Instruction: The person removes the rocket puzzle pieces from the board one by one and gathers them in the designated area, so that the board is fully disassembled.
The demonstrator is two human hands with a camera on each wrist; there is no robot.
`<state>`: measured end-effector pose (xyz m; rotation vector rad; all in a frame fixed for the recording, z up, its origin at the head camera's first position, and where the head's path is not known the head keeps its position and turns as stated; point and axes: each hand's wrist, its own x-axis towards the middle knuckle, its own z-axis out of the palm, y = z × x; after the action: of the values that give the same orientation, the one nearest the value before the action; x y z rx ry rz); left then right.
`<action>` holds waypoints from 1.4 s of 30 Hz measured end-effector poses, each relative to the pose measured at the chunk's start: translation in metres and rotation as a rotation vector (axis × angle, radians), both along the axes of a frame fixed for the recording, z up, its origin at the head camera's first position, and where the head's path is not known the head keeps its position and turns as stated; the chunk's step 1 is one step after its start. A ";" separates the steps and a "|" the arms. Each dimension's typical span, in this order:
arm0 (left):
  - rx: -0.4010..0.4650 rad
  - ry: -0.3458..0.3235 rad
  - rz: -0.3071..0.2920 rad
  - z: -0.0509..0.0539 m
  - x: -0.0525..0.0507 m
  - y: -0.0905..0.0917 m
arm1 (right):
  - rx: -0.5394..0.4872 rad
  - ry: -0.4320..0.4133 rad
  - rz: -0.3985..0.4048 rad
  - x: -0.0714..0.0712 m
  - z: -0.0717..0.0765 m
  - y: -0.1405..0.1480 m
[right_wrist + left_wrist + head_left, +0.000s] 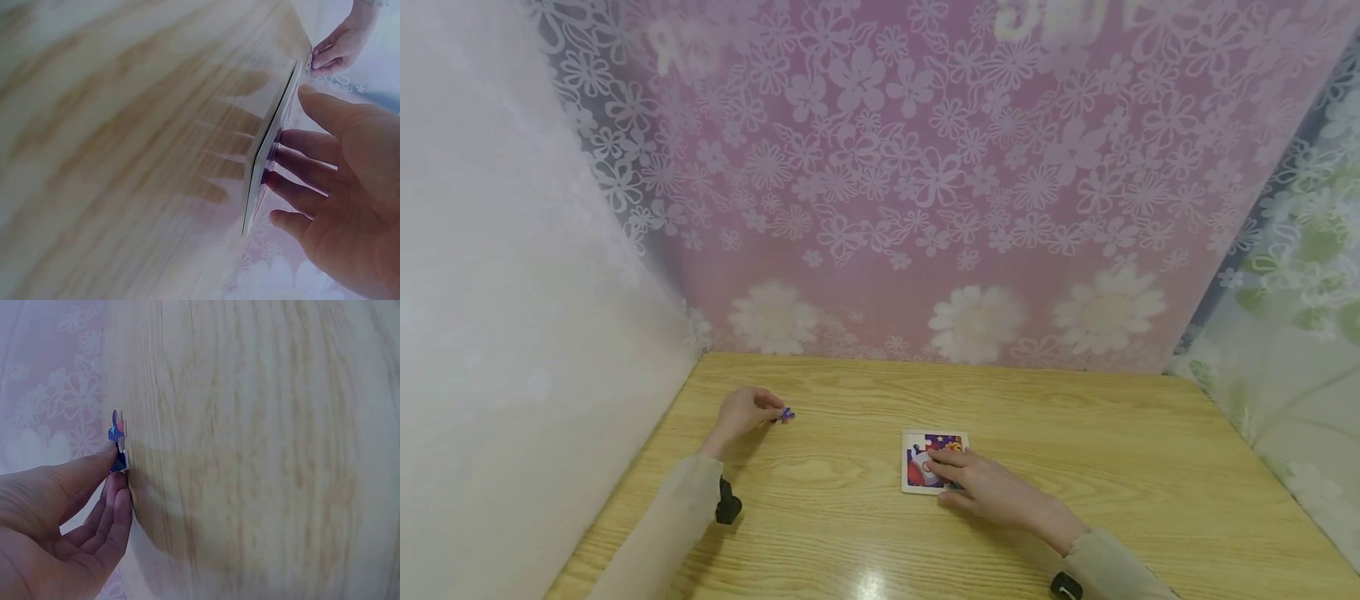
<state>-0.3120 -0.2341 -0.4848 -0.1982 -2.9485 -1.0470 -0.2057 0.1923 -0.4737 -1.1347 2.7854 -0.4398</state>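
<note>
A small square jigsaw puzzle (919, 468) in a pale frame lies on the table, printed in purple, red and white. A light gap shows at its upper left. My right hand (996, 492) rests over its right side, the fingers spread and fairly straight, fingertips touching the surface; the same hand (350, 181) appears beside the frame's edge in the right wrist view. Off to the left, my left hand (749, 410) pinches a small blue-purple puzzle piece (787, 414) just at the tabletop. In the left wrist view that piece (116, 432) stands out past the thumb; whether it is one piece or two, I cannot tell.
The wood-grain table (835, 533) ends at a pink flowered curtain (880, 250) behind. A whitish sheet (535, 292) hangs along the left side, and a leaf-patterned one (1300, 333) along the right. Both wrists wear black devices (727, 502).
</note>
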 end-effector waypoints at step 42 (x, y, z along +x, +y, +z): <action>0.417 0.075 -0.252 0.019 0.005 0.086 | 0.026 -0.003 -0.006 0.002 0.004 -0.002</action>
<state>-0.3074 -0.1486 -0.4662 -0.5945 -2.6083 -1.6118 -0.2033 0.1903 -0.4701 -1.1195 2.7848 -0.4048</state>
